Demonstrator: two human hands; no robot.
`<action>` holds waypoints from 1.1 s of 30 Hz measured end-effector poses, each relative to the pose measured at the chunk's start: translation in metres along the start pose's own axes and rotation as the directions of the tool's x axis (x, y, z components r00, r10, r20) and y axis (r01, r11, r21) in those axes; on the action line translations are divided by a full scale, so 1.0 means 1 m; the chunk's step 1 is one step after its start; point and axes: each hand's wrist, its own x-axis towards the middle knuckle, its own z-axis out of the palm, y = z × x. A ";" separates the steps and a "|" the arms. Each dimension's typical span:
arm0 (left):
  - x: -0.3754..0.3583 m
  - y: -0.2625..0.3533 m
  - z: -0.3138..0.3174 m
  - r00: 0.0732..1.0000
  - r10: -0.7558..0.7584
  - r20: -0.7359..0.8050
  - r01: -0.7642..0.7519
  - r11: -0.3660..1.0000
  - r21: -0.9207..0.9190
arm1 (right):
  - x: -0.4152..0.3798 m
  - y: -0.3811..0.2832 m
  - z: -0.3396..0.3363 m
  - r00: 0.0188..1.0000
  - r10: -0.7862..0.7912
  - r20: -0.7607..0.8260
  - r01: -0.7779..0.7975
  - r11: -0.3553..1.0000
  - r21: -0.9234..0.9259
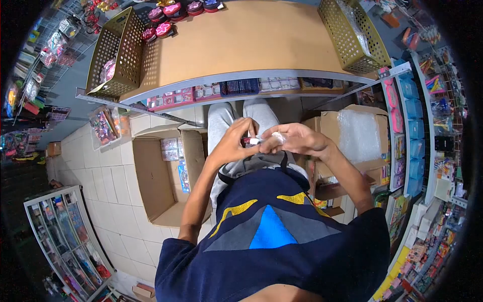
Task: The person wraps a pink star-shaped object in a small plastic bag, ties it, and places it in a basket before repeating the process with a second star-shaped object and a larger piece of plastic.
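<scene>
Both my hands meet in front of my waist, just below the shelf edge. My left hand point(235, 142) curls around a small item in clear crinkled wrapping point(261, 139), whose red part shows between the fingers. My right hand point(294, 139) pinches the same wrapped item from the other side. What the item is stays hidden by the fingers and the plastic.
A wooden shelf top point(251, 40) holds two yellow perforated baskets point(116, 55) point(352, 34) and several round pink and red cases point(173, 11). An open cardboard box point(161, 176) sits on the tiled floor to the left, and another with bubble wrap point(358, 135) to the right. Stocked racks line both sides.
</scene>
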 end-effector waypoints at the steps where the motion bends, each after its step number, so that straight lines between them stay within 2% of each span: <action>1: 0.000 -0.002 0.006 1.000 0.015 -0.008 -0.016 0.989 -0.147 | -0.002 -0.001 -0.001 0.997 -0.047 0.066 0.046 0.999 0.018; 4: -0.002 0.004 0.008 0.951 -0.263 0.164 0.286 0.949 -0.135 | -0.005 0.001 0.010 0.997 -0.037 -0.062 0.032 0.997 -0.071; 5: -0.002 0.000 0.011 0.973 -0.180 0.147 0.196 0.975 -0.104 | -0.003 0.006 0.003 0.993 -0.062 -0.100 0.044 0.984 -0.172; 8: 0.002 0.018 0.012 0.973 -0.217 0.084 0.230 0.952 -0.204 | -0.003 0.024 -0.023 0.954 -0.153 -0.258 0.003 0.865 -0.502; 9: 0.002 0.015 0.013 0.969 -0.231 0.084 0.245 0.930 -0.273 | 0.001 0.025 -0.015 0.897 -0.267 -0.353 0.051 0.854 -0.517; 11: 0.001 0.006 0.013 0.961 -0.263 0.081 0.273 0.873 -0.404 | 0.003 0.032 -0.022 0.808 -0.471 -0.354 0.110 0.711 -0.695; 12: 0.000 0.002 0.011 0.973 -0.208 0.103 0.230 0.923 -0.309 | 0.006 0.034 -0.024 0.752 -0.569 -0.333 0.127 0.621 -0.773; 14: -0.001 -0.004 0.007 0.980 -0.106 0.167 0.126 0.986 -0.113 | 0.011 0.037 -0.023 0.669 -0.611 -0.424 0.207 0.701 -0.683; 16: -0.002 0.002 0.007 0.985 -0.129 0.117 0.142 0.984 -0.110 | 0.016 0.032 -0.017 0.608 -0.601 -0.518 0.255 0.766 -0.590; 17: -0.002 0.004 0.007 0.986 -0.140 0.093 0.150 0.983 -0.109 | 0.017 0.031 -0.016 0.595 -0.620 -0.512 0.243 0.746 -0.620; 19: -0.001 0.001 0.003 0.996 -0.069 0.054 0.067 0.997 0.035 | 0.018 0.030 -0.015 0.565 -0.655 -0.502 0.215 0.704 -0.676; 20: -0.001 -0.001 0.002 0.999 -0.032 0.039 0.028 0.994 0.107 | 0.017 0.030 -0.016 0.598 -0.623 -0.503 0.177 0.715 -0.676; 23: 0.002 -0.006 0.006 1.000 0.007 0.022 -0.005 0.998 -0.065 | 0.013 0.028 -0.014 0.672 -0.529 -0.517 0.069 0.741 -0.668; 26: 0.002 0.002 0.001 0.919 -0.358 0.167 0.376 0.922 -0.094 | 0.013 0.023 -0.014 0.715 -0.475 -0.513 0.005 0.737 -0.676; 29: 0.004 0.001 0.004 0.987 -0.147 0.062 0.149 0.988 -0.035 | 0.007 0.020 -0.023 0.775 -0.408 -0.483 -0.051 0.721 -0.691; 32: 0.004 -0.003 0.000 0.962 -0.219 0.164 0.256 0.931 -0.261 | 0.003 0.017 -0.026 0.828 -0.301 -0.472 -0.131 0.715 -0.687; 33: 0.004 -0.004 0.001 0.976 -0.172 0.135 0.200 0.952 -0.233 | 0.001 0.017 -0.031 0.854 -0.270 -0.445 -0.153 0.687 -0.710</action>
